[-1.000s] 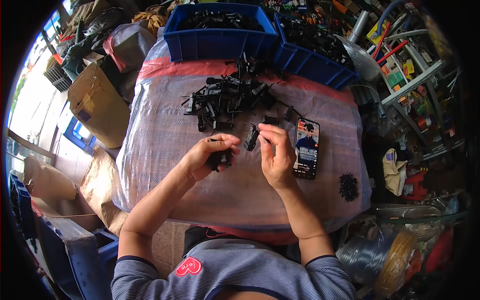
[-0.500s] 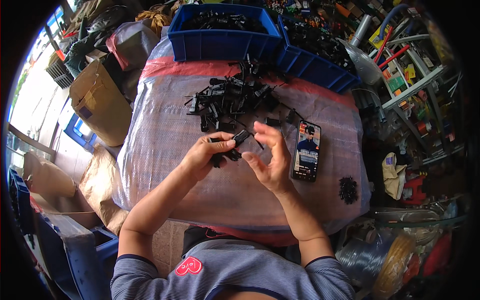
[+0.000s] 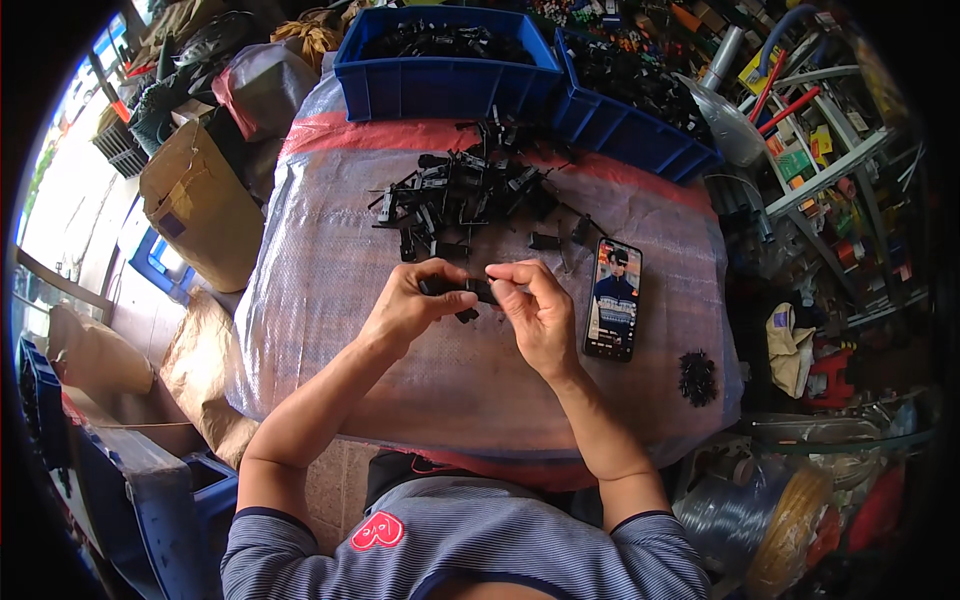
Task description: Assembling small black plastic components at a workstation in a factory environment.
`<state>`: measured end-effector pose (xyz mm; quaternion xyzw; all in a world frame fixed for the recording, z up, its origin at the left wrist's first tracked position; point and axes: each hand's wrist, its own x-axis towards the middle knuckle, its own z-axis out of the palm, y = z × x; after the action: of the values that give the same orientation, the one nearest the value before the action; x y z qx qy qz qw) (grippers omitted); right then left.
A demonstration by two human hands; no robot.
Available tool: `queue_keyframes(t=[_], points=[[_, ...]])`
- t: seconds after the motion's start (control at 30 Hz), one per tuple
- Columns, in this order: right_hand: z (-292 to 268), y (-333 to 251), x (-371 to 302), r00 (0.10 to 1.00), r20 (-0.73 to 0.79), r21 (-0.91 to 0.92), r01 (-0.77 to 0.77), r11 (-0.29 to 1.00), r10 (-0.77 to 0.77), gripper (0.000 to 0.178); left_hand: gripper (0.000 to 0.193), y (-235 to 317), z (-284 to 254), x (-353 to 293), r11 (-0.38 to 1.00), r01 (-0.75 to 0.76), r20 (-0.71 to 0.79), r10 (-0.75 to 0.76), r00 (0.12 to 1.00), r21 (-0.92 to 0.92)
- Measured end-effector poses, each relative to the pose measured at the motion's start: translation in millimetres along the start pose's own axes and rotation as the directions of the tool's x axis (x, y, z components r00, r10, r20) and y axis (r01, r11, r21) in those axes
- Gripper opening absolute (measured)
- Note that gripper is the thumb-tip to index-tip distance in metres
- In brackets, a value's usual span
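Tabletop (image 3: 480,395) under woven plastic sheeting, a red band along the far side. Near edge runs just in front of the person's striped shirt (image 3: 470,535). Widest open room: between the hands and that near edge, and left of the pile out to the left edge. Right side tighter; phone (image 3: 613,305) lies near the right hand (image 3: 543,318), a heap of small black pins (image 3: 697,378) close to the right edge. Far edge taken up by blue bins (image 3: 450,92), the right one set at a slant.

Black part (image 3: 480,290) held between the hands, over the middle of the tabletop, just on the near side of the pile of black parts (image 3: 455,195). Left hand (image 3: 412,305) curled around its left end, more black showing under the fingers; number in the palm cannot be told. Right hand narrow, thumb and fingertips pinched at the right end.

Count: two hands, two bins, both filled with black parts; one phone, screen lit; one pile of parts, one heap of pins, pieces overlapping too much to number.
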<state>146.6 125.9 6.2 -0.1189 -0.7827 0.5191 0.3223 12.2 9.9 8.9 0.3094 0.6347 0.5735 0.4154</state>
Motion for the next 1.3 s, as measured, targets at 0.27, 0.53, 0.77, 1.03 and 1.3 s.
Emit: queue_keyframes(t=[0.27,0.53,0.77,1.03,1.3], points=[[-2,5,2,0.991,0.105,0.146,-0.093,0.985,0.078,0.014,0.019,-4,6,-4,0.828,-0.472,-0.053,0.509,0.859,0.303],[-13,28,3,0.836,0.458,0.607,-0.542,0.582,0.301,0.018,0.019,2,13,-9,0.54,-0.63,0.058,0.732,0.679,0.558],[-13,-5,7,0.926,0.354,0.31,-0.247,0.918,0.13,0.04,0.013,12,-13,0,0.996,-0.01,-0.115,0.0,0.993,-0.086],[-7,-8,3,0.904,0.317,-0.375,0.398,0.837,-0.288,0.054,0.015,0,-17,6,0.965,0.186,0.058,-0.178,0.982,-0.186],[-22,-15,8,0.893,0.45,-0.235,0.118,0.965,0.0,0.053,0.016,2,-20,7,0.982,0.184,0.117,-0.179,0.977,-0.029]])
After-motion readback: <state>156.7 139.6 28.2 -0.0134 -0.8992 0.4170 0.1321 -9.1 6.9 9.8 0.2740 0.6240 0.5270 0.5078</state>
